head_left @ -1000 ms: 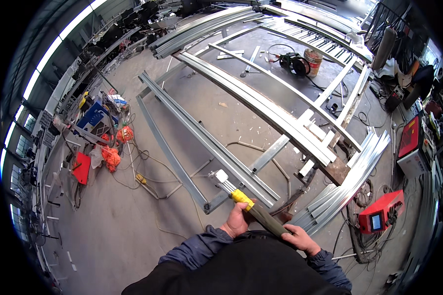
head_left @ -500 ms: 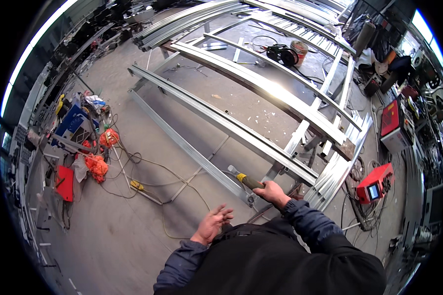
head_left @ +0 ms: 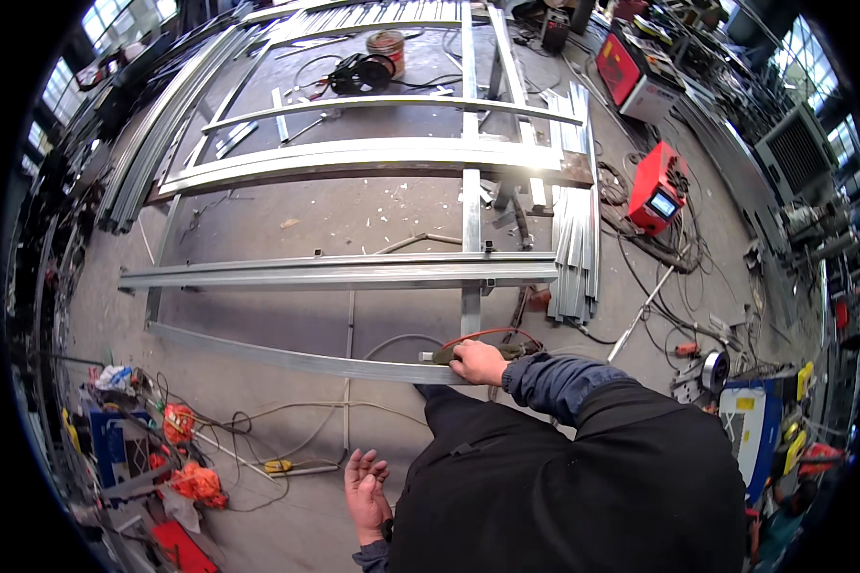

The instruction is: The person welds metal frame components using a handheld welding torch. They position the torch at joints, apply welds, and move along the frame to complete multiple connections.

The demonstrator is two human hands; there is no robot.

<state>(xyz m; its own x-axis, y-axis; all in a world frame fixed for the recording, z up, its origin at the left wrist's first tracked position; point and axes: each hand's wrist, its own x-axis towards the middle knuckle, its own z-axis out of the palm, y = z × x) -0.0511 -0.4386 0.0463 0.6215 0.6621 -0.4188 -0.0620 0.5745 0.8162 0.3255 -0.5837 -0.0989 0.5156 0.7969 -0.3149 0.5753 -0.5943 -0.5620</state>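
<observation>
Fingers of the left hand (head_left: 365,487) hung loosely curled, empty; those of the right hand (head_left: 481,363) clasped the tool (head_left: 443,355).
The near bar (head_left: 296,354) ran left to right; at the frame's (head_left: 470,313) near right corner the tool poked left from the right fingers, long axis roughly along that bar, the left hand well apart.

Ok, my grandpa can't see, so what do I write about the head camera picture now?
A person's right hand grips an olive-green tool near the closest rail of a large metal frame; the left hand is open, with nothing visible in it. A red machine with a screen stands to the right.
</observation>
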